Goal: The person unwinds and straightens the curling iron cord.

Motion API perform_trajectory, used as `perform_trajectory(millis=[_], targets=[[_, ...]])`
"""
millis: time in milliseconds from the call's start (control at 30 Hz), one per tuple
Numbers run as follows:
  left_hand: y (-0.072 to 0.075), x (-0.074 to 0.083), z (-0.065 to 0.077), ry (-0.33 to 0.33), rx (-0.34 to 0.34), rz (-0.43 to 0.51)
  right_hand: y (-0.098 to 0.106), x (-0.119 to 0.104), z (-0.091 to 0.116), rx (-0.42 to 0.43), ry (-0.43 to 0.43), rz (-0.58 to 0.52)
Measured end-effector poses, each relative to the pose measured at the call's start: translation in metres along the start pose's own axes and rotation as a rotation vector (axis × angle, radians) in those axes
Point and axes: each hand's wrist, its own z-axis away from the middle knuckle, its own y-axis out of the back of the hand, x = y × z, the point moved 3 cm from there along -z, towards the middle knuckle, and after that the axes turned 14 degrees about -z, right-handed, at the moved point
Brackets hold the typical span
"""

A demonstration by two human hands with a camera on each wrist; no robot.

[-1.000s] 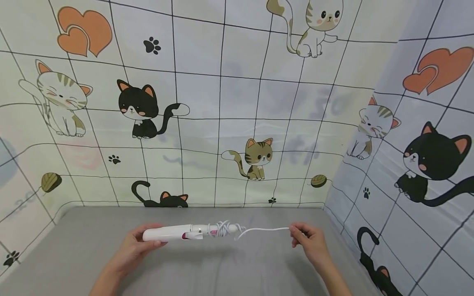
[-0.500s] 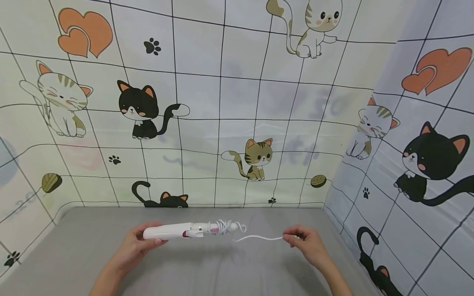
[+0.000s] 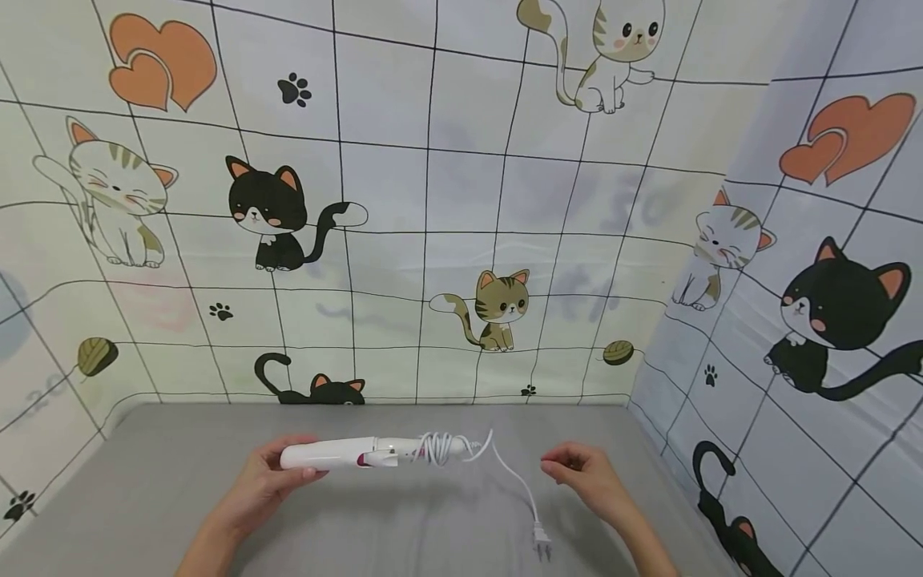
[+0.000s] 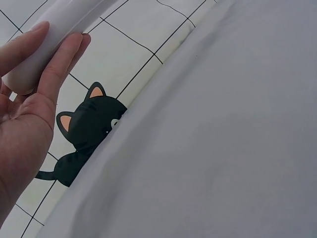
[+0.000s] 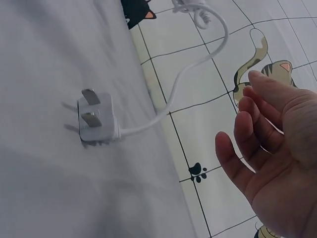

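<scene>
One white curling iron (image 3: 324, 454) is carried roughly level above the grey table (image 3: 404, 529) by the left hand (image 3: 263, 481), whose thumb and fingers grip its thick, rounded end. At the iron's other end the cord (image 3: 437, 449) is wound in several loops; a free length bends beyond them and runs down to a two-pin plug (image 3: 542, 539), below and to the right of the iron. Whether the plug touches the table cannot be told. The right hand (image 3: 582, 474), to the right of the iron and apart from the cord, holds nothing, its fingers loosely bent. Behind the iron stands a cat-print cloth (image 3: 389, 184). Handling, as judged: the body is probably light, stiff and somewhat slippery, best held round its plain thick end, clear of the lever (image 3: 378, 458); the cord, flexible and springy, is best taken near the plug's housing
</scene>
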Motion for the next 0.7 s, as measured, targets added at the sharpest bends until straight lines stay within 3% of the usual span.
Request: perform_trajectory(millis=[467,700], targets=[[0.000,0.005,0.002,-0.009,0.000,-0.013,-0.036,0.026,-0.023,-0.065,0.047,0.037],[0.000,0.007,0.003,-0.035,-0.017,-0.008,-0.050,0.032,-0.025,-0.155,0.032,-0.084]])
